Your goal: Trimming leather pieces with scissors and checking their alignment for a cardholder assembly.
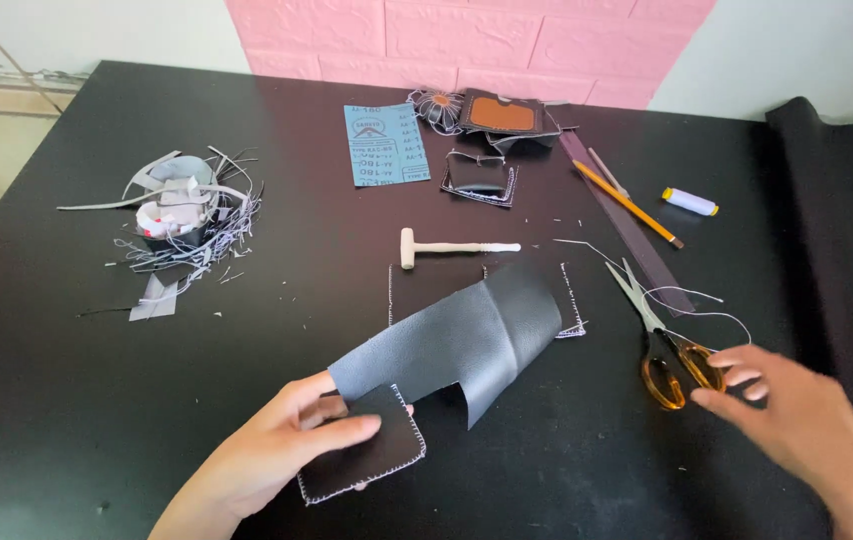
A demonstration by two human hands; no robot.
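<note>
A small craft corner at home, set up for leather sewing. Shown by the wide black surface (67,400) covered with making things: orange-handled metal scissors (669,355), a yellow pencil (629,205), a small white spool of thread (690,201), a little white wooden mallet (452,247), a blue sheet of sandpaper (385,145). Dark stitched leather pieces (482,180) and a messy pile of grey cut scraps (182,220) lying about. Behind, a soft pink brick-pattern wall (467,40).

Right hand (812,425) blurred; black roll (847,210) cut off at right edge.
</note>
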